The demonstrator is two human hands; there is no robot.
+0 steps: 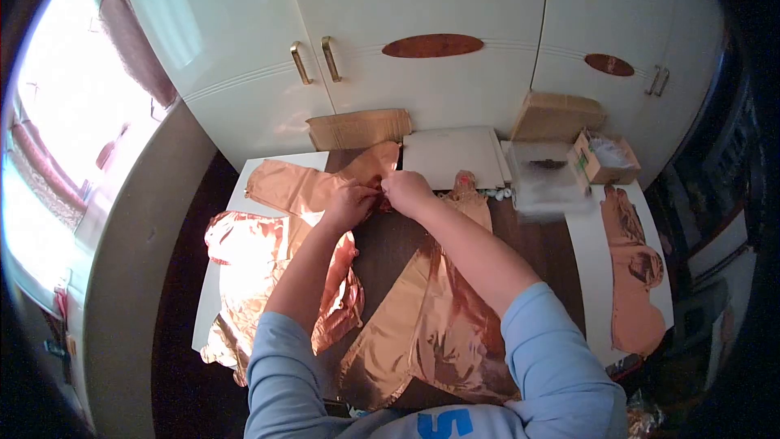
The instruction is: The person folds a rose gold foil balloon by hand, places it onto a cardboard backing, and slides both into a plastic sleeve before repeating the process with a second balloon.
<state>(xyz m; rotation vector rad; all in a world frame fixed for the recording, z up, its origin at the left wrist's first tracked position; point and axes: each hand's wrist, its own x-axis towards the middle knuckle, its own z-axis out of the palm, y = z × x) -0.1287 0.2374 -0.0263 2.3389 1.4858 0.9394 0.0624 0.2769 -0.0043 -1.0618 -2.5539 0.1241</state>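
My left hand (351, 204) and my right hand (406, 193) meet over the far part of a dark brown table. Both have their fingers closed on a gathered, crumpled part of a copper-coloured foil sheet (288, 184). The exact pinch between the fingertips is too small to make out. The sheet spreads out to the left and behind my hands. Beneath my left forearm lies a bright, crumpled heap of the same foil (252, 264). Nearer to me, below my right arm, rests a larger folded foil piece (431, 333), gathered narrow at its far end.
At the back stand a flat grey-white box (455, 158), cardboard pieces (361, 128), a clear plastic container (548, 183) and a small carton (605, 160) holding clear plastic. A long copper-coloured piece (636, 293) lies along the right edge. White cabinets (422, 0) rise behind.
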